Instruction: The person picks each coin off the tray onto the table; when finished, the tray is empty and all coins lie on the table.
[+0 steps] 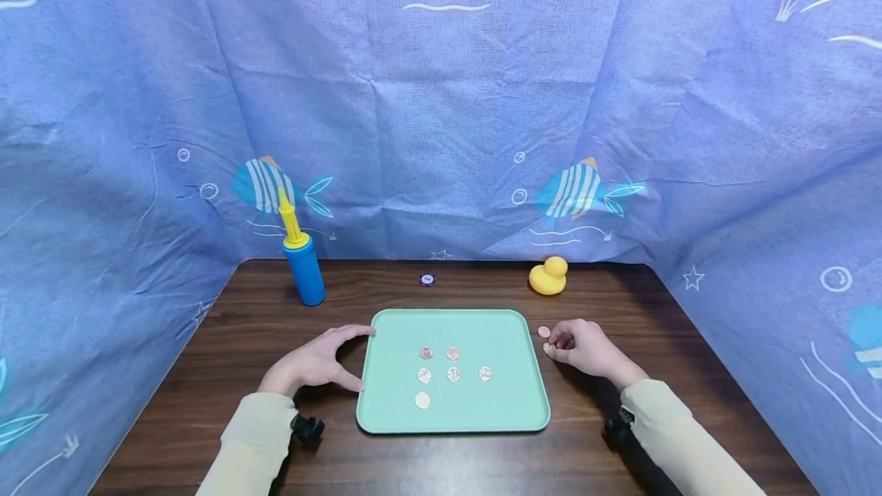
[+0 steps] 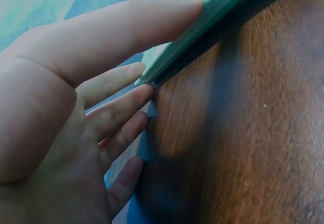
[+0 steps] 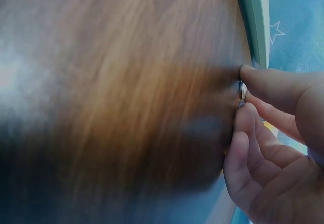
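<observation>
A mint-green tray (image 1: 513,404) lies on the dark wooden table (image 1: 441,465) with several coins (image 1: 452,373) spread over it. My left hand (image 1: 331,358) rests at the tray's left edge, thumb and forefinger spread and touching the rim. In the left wrist view its fingers (image 2: 121,102) lie fairly straight against the tray rim (image 2: 212,21). My right hand (image 1: 560,344) is on the table just right of the tray and pinches a coin (image 3: 242,93) between thumb and fingertip. Another loose coin (image 1: 544,331) lies just beyond that hand.
A blue and yellow hand pump (image 1: 301,262) stands at the back left. A yellow rubber duck (image 1: 548,276) sits at the back right, and a small dark round chip (image 1: 427,279) lies behind the tray. Blue fish-print cloth (image 1: 441,98) walls in the table.
</observation>
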`<state>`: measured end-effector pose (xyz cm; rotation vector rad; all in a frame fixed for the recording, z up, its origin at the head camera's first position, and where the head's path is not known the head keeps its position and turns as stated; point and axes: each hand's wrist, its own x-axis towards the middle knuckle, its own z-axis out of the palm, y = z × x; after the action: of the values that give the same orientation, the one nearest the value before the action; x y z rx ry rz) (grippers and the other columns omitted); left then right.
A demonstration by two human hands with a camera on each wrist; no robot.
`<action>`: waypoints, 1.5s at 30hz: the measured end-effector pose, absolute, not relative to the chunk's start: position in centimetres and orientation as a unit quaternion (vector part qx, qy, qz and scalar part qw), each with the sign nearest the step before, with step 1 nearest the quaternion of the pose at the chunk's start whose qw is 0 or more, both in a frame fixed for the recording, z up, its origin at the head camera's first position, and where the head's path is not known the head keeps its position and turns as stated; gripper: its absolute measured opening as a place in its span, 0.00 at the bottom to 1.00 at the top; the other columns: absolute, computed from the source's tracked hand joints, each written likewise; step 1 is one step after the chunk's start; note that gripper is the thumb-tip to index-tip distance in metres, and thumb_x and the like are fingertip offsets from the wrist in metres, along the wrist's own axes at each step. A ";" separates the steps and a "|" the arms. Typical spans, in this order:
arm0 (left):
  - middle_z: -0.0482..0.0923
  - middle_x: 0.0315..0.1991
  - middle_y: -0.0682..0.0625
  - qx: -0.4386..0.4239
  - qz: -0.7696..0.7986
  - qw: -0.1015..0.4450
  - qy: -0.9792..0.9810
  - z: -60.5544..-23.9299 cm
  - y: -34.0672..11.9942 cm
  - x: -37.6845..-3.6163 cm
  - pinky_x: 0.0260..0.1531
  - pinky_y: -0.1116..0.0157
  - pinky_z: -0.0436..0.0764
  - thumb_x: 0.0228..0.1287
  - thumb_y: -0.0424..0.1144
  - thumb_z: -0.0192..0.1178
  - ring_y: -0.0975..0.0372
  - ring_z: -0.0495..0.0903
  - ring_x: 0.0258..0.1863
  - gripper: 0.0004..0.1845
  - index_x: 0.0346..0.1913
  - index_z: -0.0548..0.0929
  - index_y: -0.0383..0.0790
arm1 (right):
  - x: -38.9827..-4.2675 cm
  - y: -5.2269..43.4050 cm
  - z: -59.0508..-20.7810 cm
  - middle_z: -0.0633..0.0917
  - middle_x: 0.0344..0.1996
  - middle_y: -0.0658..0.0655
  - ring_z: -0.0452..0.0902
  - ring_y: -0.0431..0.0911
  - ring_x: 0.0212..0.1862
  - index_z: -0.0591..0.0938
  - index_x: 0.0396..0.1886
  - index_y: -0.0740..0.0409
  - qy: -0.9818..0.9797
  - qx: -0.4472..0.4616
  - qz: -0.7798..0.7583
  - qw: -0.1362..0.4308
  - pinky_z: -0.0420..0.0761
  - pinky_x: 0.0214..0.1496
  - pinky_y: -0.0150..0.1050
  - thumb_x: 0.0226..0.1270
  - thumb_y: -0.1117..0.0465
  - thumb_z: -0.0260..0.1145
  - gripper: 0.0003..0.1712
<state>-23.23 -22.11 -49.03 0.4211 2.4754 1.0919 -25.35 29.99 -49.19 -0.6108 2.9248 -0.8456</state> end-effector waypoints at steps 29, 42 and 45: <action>0.59 0.81 0.41 0.141 0.389 0.202 0.887 -49.0 -22.0 -23.1 0.70 0.31 0.63 0.48 0.45 0.85 0.40 0.54 0.79 0.52 0.78 0.71 0.55 | -26.3 27.7 -48.1 0.84 0.27 0.44 0.78 0.36 0.28 0.86 0.39 0.56 0.919 -0.235 -0.317 0.022 0.79 0.31 0.33 0.68 0.64 0.74 0.04; 0.59 0.81 0.41 0.145 0.393 0.203 0.885 -49.1 -22.1 -23.3 0.70 0.31 0.62 0.48 0.46 0.85 0.39 0.53 0.80 0.52 0.78 0.70 0.55 | -26.8 20.9 -46.6 0.90 0.38 0.51 0.85 0.39 0.38 0.89 0.44 0.60 0.897 -0.330 -0.288 0.059 0.87 0.44 0.43 0.66 0.63 0.77 0.10; 0.59 0.81 0.41 0.145 0.396 0.202 0.884 -49.1 -22.2 -23.3 0.70 0.31 0.62 0.48 0.46 0.85 0.39 0.53 0.80 0.52 0.79 0.70 0.54 | -26.9 19.5 -46.5 0.90 0.39 0.53 0.86 0.43 0.39 0.89 0.44 0.61 0.894 -0.343 -0.280 0.068 0.87 0.46 0.45 0.64 0.64 0.78 0.11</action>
<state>-23.32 -22.17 -49.11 0.4040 2.4678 1.1047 -26.88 19.50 -46.49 -1.0343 2.6926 -0.8432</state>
